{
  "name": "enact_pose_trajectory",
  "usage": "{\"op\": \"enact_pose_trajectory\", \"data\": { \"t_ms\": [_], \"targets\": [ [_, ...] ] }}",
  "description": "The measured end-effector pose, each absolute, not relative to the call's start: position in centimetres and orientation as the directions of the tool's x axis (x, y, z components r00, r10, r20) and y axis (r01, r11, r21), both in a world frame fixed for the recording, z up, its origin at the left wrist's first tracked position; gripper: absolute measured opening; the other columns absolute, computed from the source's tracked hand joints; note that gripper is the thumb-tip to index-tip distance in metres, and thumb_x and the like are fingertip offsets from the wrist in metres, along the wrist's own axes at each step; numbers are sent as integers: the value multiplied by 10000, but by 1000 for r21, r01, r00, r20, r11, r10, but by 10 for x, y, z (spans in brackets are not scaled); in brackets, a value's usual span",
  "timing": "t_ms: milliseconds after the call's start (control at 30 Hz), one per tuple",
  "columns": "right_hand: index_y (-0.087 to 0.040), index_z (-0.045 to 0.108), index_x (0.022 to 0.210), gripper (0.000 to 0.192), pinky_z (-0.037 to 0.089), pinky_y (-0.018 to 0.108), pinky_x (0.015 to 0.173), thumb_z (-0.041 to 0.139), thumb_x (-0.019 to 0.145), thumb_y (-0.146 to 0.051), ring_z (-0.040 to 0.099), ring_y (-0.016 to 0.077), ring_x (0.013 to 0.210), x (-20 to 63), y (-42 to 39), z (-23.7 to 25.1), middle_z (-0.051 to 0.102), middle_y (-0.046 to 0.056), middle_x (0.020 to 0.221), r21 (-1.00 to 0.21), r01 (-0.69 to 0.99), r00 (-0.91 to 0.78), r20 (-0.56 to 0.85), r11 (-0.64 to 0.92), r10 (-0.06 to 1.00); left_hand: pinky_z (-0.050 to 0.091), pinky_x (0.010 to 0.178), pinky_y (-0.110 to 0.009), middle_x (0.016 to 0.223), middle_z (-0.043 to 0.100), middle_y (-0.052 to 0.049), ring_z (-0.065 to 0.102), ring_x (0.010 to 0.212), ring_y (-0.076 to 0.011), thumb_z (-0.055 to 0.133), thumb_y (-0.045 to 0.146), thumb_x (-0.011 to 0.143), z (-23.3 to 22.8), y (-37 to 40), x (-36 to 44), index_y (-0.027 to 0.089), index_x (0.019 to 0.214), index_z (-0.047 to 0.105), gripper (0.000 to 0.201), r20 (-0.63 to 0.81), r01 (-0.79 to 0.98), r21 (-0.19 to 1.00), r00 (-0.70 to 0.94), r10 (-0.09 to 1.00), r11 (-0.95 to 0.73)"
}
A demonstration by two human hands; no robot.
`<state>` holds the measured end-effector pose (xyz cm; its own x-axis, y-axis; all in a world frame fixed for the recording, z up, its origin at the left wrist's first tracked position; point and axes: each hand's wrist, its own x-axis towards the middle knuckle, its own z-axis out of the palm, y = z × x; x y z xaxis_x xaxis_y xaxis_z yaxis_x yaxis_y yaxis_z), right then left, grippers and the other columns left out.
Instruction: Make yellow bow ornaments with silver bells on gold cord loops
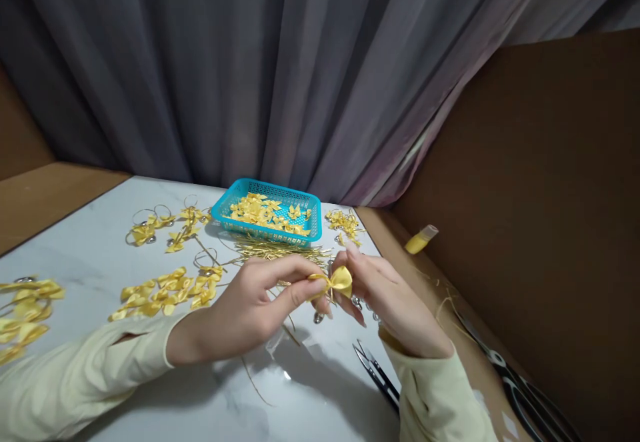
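Note:
My left hand (260,305) pinches a yellow satin ribbon bow (342,281) between thumb and forefinger, above the white marbled tabletop. My right hand (390,295) is at the bow's other side with its fingers bent behind it; what they grip, if anything, is hidden. A thin gold tie runs at the bow's knot. Small silver bells (318,318) show just below and beside my fingers. Beyond my hands lies a pile of gold wire ties (273,250).
A blue plastic basket (316,234) holds many yellow bows. More bows (170,289) lie in groups at left, some with bells and gold loops. Black thread snips (377,372) lie by my right wrist. Large scissors (520,385) and a yellow-filled tube (421,239) are further right.

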<state>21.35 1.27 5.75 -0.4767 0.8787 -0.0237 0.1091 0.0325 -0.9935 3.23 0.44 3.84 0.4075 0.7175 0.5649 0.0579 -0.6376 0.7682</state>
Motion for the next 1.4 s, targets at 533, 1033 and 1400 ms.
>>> {"op": "enact_pose_trajectory", "data": {
  "t_ms": [533,1033,1400],
  "targets": [
    [-76,639,609,467,164,94,245,468,846,-440,189,4,250,201,24,36,299,-98,324,-797,-240,-786,-175,-554,593,557,570,-216,660,701,-30,677,627,-145,519,117,873,42,6,33,137,801,633,136,398,-157,917,431,810,-368],
    [-108,567,547,328,126,64,244,611,760,-355,114,-17,278,196,26,32,264,-119,346,-799,-363,-629,-169,-479,759,527,606,-196,714,693,-7,665,682,-128,516,134,886,38,7,31,157,841,643,136,529,39,810,383,757,-585],
    [-128,555,616,382,150,78,279,568,836,-440,119,-15,296,192,20,27,265,-122,399,-827,-353,-652,-117,-437,749,534,585,-197,706,701,-5,659,634,-126,513,124,876,40,8,32,162,846,644,139,554,56,792,353,754,-608]
  ]
}}
